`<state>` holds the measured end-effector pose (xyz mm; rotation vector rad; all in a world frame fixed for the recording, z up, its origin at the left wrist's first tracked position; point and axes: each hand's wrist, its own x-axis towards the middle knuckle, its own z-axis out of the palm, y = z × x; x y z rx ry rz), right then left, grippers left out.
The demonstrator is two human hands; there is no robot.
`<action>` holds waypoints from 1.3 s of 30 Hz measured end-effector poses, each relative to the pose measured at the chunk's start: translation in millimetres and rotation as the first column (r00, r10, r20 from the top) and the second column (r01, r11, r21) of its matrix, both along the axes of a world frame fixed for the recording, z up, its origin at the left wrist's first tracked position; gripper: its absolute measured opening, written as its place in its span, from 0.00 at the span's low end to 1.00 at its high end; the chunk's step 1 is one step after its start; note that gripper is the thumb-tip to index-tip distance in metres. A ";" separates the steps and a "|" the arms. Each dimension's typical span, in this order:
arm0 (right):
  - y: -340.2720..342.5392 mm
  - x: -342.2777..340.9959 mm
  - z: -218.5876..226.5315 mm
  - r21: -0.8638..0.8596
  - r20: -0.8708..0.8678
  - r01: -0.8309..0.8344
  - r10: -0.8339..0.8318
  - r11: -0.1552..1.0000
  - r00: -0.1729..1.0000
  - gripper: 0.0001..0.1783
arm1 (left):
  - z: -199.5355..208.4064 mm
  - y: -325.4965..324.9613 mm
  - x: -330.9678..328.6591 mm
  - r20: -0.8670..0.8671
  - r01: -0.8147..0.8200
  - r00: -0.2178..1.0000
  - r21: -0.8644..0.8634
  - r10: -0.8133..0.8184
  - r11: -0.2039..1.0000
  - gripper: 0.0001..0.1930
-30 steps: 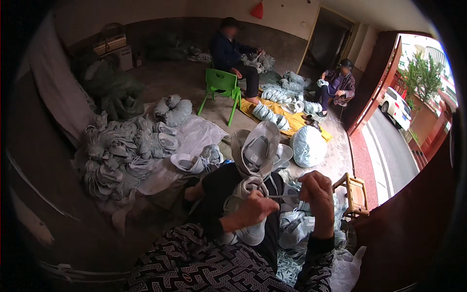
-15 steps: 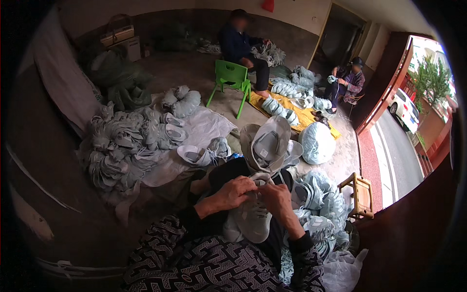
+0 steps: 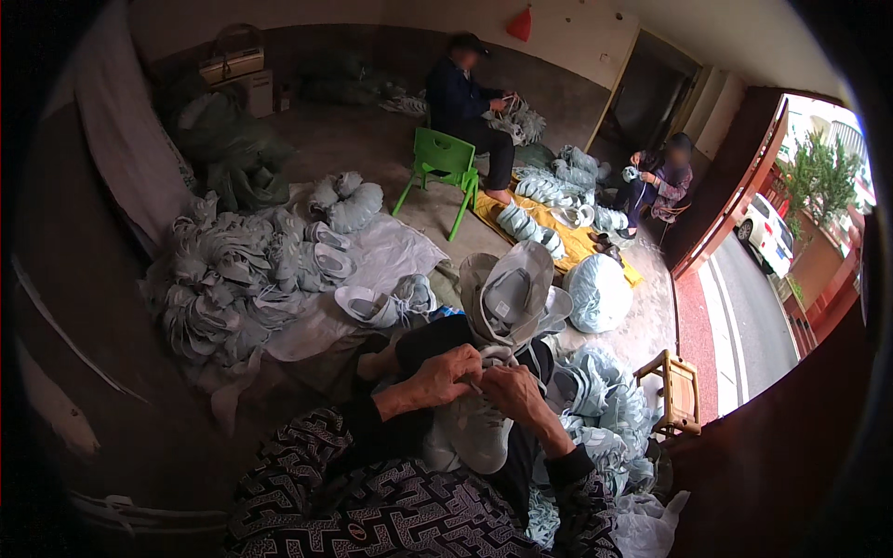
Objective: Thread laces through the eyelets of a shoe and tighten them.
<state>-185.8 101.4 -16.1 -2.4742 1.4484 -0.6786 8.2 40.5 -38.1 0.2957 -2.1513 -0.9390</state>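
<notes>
On the lap (image 3: 430, 346) the shoe (image 3: 482, 448) is held lengthwise, toe toward the wearer (image 3: 372, 507), its laces (image 3: 486, 414) pinched in nearly closed left hand (image 3: 448, 374) and right hand (image 3: 514, 392); the green sack's (image 3: 223, 139) contents cannot be made out.

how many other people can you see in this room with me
2. One person in dark clothing sits just beyond the green chair; another person sits farther right, near the open door. Anyone inside the dark doorway might be hidden.
</notes>
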 end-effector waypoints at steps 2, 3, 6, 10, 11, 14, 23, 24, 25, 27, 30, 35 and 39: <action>2.6 -1.5 -2.4 -0.076 -0.123 0.050 -0.059 0.996 0.991 0.05 | -1.7 -0.3 -1.0 -0.026 -0.002 1.000 -0.031 0.001 1.000 0.13; 3.5 -1.1 -0.5 -0.150 -0.239 0.093 -0.128 0.984 0.963 0.05 | -4.1 -0.8 -1.8 -0.027 0.006 1.000 -0.037 -0.007 0.999 0.13; 2.9 -18.3 29.3 -0.155 -0.264 0.462 -0.487 0.873 0.833 0.03 | -7.2 -0.1 -0.4 -0.015 -0.008 1.000 -0.019 0.008 1.000 0.11; 20.0 -114.1 6.2 -0.487 0.162 0.698 -0.731 0.526 0.663 0.03 | 0.3 4.5 1.6 0.159 0.031 0.987 0.035 -0.037 0.999 0.12; 28.4 -128.1 -11.6 -0.450 0.124 0.721 -0.763 0.526 0.634 0.04 | -0.1 6.2 1.3 0.164 0.040 0.985 0.034 -0.045 0.999 0.12; 63.3 -111.3 -51.9 -0.182 0.238 0.769 -0.731 0.613 0.639 0.07 | -5.0 17.0 0.1 0.063 0.023 0.998 0.041 -0.026 0.999 0.13; 156.0 32.2 -29.3 0.679 0.731 0.004 -0.676 0.734 0.093 0.26 | -12.8 0.9 5.8 -0.064 -0.099 0.992 0.185 0.112 0.978 0.19; 152.1 32.8 -28.1 0.679 0.733 -0.048 -0.673 0.733 0.096 0.28 | -4.5 -3.5 1.0 -0.101 -0.046 0.988 0.538 0.119 0.842 0.18; 138.6 40.8 -23.9 0.734 0.678 -0.102 -0.715 0.671 0.171 0.28 | -32.3 -30.4 6.3 -0.144 -0.128 0.965 0.476 0.221 0.870 0.19; 128.5 40.5 -35.7 0.724 0.673 -0.199 -0.739 0.660 -0.003 0.24 | -31.4 -55.1 2.1 -0.168 -0.194 0.931 0.523 0.323 0.830 0.19; 128.7 40.6 -25.0 0.733 0.633 -0.183 -0.755 0.656 -0.170 0.20 | -37.1 -88.7 -20.1 -0.144 -0.261 0.920 0.472 0.366 0.842 0.23; 148.7 45.0 -25.9 0.730 0.680 0.151 -0.731 0.666 -0.062 0.17 | -50.1 -109.5 -61.3 0.156 -0.532 0.844 0.351 0.512 0.770 0.36; 146.7 38.6 -28.3 0.582 0.658 -0.445 -0.716 0.680 -0.234 0.25 | -28.8 -102.0 -61.9 0.029 -0.190 0.977 0.571 0.211 0.799 0.34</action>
